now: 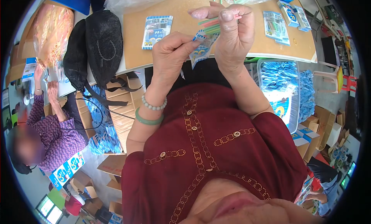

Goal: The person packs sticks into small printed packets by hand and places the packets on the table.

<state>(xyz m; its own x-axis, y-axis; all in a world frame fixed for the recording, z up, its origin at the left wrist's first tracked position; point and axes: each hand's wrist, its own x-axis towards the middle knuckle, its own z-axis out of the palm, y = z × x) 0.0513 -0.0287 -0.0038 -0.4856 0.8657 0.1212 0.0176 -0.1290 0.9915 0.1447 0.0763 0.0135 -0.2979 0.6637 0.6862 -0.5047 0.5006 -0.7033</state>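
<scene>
Coloured sticks between right fingers

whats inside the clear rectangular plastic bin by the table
The clear plastic bin holds piled blue-and-white striped packets; whatever lies beneath the visible layer is covered.

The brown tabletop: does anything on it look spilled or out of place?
Nothing appears spilled. One small oddity: a thin yellowish ring lies loose on the brown tabletop, just right of the flat blue-and-white plastic packets.
</scene>
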